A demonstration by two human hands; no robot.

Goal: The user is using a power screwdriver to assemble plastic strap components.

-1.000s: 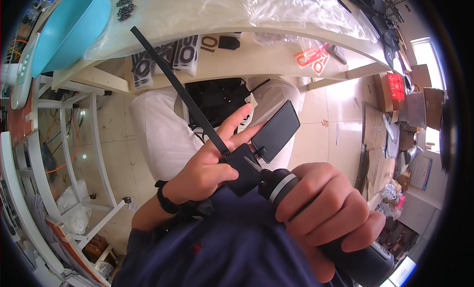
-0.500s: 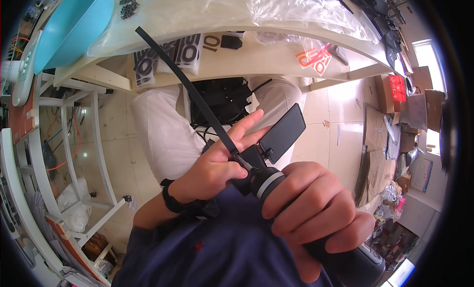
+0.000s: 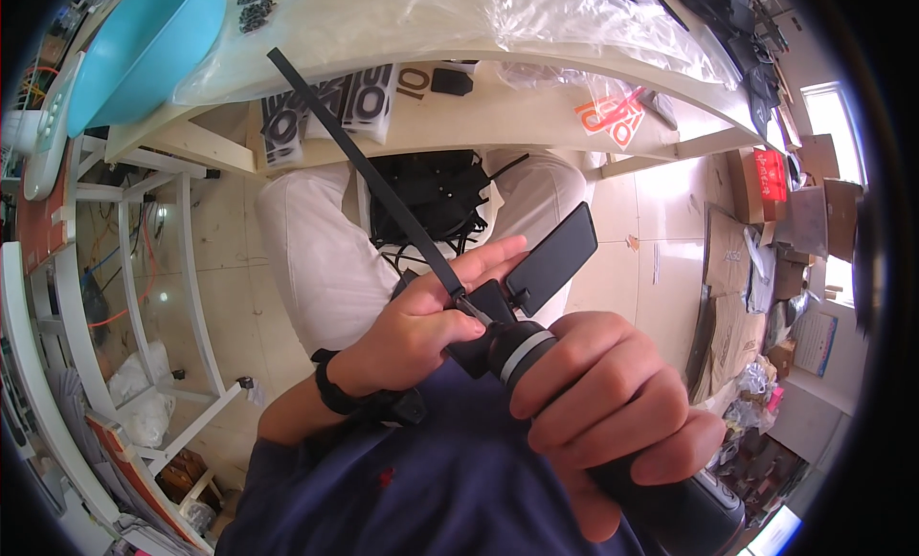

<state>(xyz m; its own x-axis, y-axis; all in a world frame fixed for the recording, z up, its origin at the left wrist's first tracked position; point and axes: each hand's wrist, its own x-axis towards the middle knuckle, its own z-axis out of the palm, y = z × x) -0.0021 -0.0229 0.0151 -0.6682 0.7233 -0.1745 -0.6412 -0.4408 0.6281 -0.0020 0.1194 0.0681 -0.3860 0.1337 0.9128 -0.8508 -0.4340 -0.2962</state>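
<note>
Wraps the right hand (image 3: 617, 408) firmly round a stout black power driver (image 3: 670, 503), lowest and nearest in view. Brings the thin metal bit (image 3: 476, 313) to the near end of a long black bar (image 3: 369, 173), just beside the left thumb (image 3: 462, 328); too small there to make out any detail under the tip. Grips a small black block (image 3: 491, 300) with the left hand (image 3: 412, 331), above the lap, pressing down with the thumb and stretching two fingers out toward a flat black panel (image 3: 555, 259) just beside the block. Probably in the middle of fastening bar to block. Seems to call next for steady, straight pressure along the bit, without letting the block twist. Compared with one second ago, now meets the bar's end rather than pointing at the open face of the block, with the driver shifted left; compared with half a second ago, almost unchanged. Farther off, between the knees: a black case-like thing (image 3: 426, 192) with cords. Beyond: a pale workbench (image 3: 517, 121), crumpled clear plastic film (image 3: 574, 25) and, at the left, a turquoise basin (image 3: 144, 54).
</note>
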